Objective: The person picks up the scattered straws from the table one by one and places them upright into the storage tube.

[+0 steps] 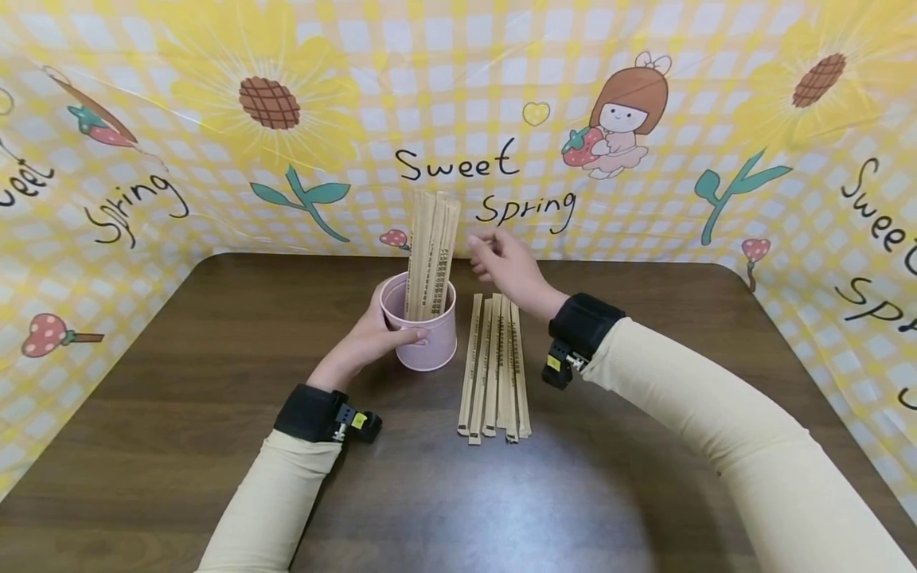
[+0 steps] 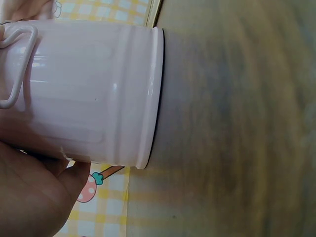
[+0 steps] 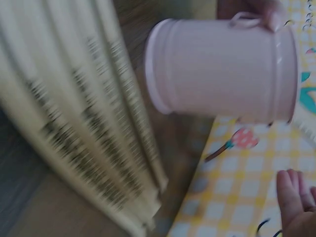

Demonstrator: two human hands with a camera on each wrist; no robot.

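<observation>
A pink metal cup [image 1: 428, 334] stands on the dark wooden table [image 1: 179, 382]. Several paper-wrapped chopsticks [image 1: 432, 255] stand upright in it. My left hand [image 1: 372, 334] wraps around the cup's left side, thumb across its front; the cup [image 2: 89, 94] fills the left wrist view. My right hand [image 1: 505, 267] hovers just right of the standing chopsticks, fingers loosely curled and holding nothing. Below it, a row of wrapped chopsticks [image 1: 494, 366] lies flat on the table, right of the cup. The right wrist view shows this row [image 3: 84, 118], the cup [image 3: 222, 69] and my fingertips [image 3: 294, 190].
A yellow checked backdrop [image 1: 501, 119] with sunflowers and "Sweet Spring" lettering walls in the table at the back and both sides. Bare tabletop lies in front of the lying chopsticks and to the far left and right.
</observation>
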